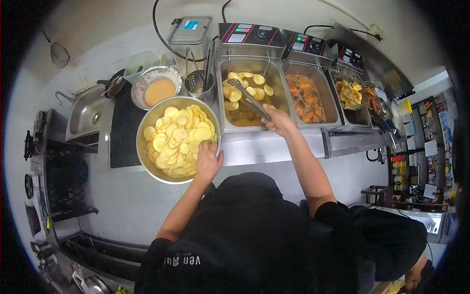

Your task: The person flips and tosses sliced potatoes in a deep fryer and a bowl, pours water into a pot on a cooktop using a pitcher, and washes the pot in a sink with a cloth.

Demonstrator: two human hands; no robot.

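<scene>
- Black shirt (245, 220) is closest, bottom middle
- right hand (280, 121) clamped on tongs (252, 102) over the left fryer (249, 120), long axis slanting, tips forward-left
- left hand (208, 160) well apart, at potato slices (177, 134), can't tell if it's gripping

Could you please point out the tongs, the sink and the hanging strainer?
Tongs (253, 102): head view, midway along one arm.
Sink (84, 116): head view, bare basin beside the drain.
Strainer (59, 55): head view, on its mesh.
</scene>
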